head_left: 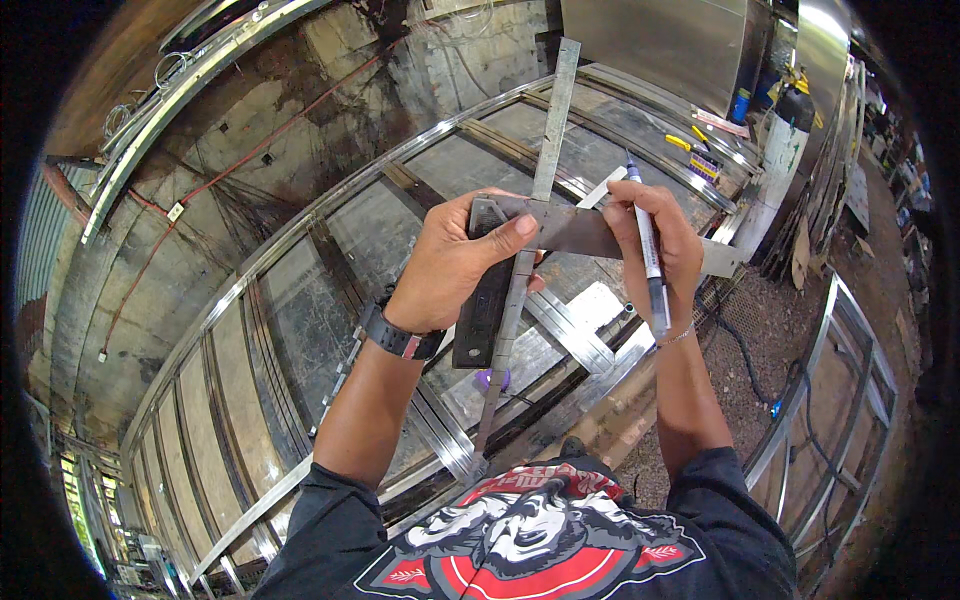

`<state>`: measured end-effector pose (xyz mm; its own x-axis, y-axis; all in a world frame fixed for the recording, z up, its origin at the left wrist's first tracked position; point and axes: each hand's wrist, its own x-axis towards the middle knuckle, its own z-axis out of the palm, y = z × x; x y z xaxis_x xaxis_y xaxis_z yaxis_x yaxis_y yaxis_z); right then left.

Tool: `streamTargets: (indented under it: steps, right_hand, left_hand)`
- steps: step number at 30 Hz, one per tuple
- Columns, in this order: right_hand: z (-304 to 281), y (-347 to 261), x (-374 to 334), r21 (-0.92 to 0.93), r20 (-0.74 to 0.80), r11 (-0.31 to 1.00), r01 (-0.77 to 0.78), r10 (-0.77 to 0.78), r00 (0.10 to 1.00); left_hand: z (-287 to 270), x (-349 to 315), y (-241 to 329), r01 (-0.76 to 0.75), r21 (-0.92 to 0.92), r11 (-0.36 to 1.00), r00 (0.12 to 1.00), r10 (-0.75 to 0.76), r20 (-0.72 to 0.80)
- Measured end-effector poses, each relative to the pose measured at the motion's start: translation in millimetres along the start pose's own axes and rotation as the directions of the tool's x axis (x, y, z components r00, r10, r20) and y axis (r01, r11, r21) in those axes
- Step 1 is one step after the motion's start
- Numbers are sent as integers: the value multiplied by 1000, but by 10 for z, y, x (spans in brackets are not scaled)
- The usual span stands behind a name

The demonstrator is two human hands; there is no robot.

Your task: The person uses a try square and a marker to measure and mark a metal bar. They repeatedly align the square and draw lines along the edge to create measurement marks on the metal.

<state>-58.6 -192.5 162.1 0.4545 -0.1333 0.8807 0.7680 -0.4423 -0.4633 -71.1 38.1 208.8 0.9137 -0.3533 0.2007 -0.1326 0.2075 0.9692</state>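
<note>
My left hand (pixel 440 262) is closed around a try square, its thumb pressing where the dark handle (pixel 478 325) meets the steel blade (pixel 580 230). Pinched along with it is a long, narrow metal strip (pixel 556 120), which crosses the blade at an angle and has several marks along its length. A marker pen (pixel 648 240) with a white barrel sits in my closed right hand (pixel 668 235), its thin tip pointing up and away. The blade passes behind that hand, and its end shows on the far side; whether the fingers touch it I cannot tell.
Below lies a large metal frame (pixel 390 175) with crossbars. Yellow-handled pliers (pixel 690 143) rest near its right end, beside a gas cylinder (pixel 790 125). A smaller metal frame (pixel 835 350) stands at right near a dark cable (pixel 745 350). A stained wall (pixel 270 130) runs behind.
</note>
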Motion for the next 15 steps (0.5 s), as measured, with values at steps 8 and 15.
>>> streamTargets:
  steps: [8, 15]
  right_hand:
    - [-65, -315, 22, 448, 62, 857, -255, 254, 965]
    - [-11, -365, 9, 386, 114, 875, -292, 269, 956]
  left_hand:
    - [-12, -12, -31, -25, 13, 1000, 1000, 25, 12]
    - [-35, -25, -32, -28, 16, 999, 999, 28, 40]
